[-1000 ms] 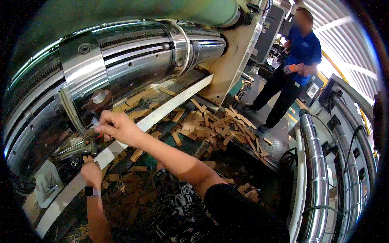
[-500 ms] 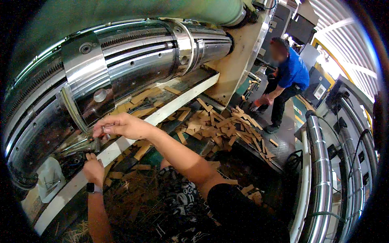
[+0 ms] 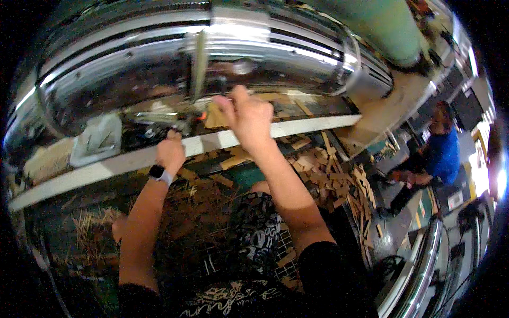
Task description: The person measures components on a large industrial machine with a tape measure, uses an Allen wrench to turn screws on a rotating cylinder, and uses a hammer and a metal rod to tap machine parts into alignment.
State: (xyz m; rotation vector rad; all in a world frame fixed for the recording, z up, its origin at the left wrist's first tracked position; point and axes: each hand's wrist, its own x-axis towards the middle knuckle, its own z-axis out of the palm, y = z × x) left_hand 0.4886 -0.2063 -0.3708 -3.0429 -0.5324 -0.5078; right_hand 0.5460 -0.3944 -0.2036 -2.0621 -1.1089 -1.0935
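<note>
My right hand point(image 3: 253, 121) is raised in front of the shiny steel roller point(image 3: 159, 66), just below a round recess in its collar. Its fingers are curled and blurred, so anything between them cannot be made out. Lower and to the left, my left hand point(image 3: 170, 155), with a watch on the wrist, is closed at the rail beside some metal tools point(image 3: 159, 117). What its fingertips grip is hidden. A pale band point(image 3: 199, 66) wraps the roller between the hands. A translucent plastic tub point(image 3: 98, 140) with small metal pieces in it stands left of the tools.
A white rail point(image 3: 297, 127) runs below the roller. Cardboard strips point(image 3: 323, 172) lie heaped on the floor and along the ledge. A green cylinder point(image 3: 379, 29) hangs above at the right. A co-worker in a blue shirt point(image 3: 445, 153) bends at the right, near steel rollers point(image 3: 419, 265).
The view has swung left, so the roller and rail now lie more level. My right hand has lifted away from my left hand and the tools, up toward the roller's collar.
</note>
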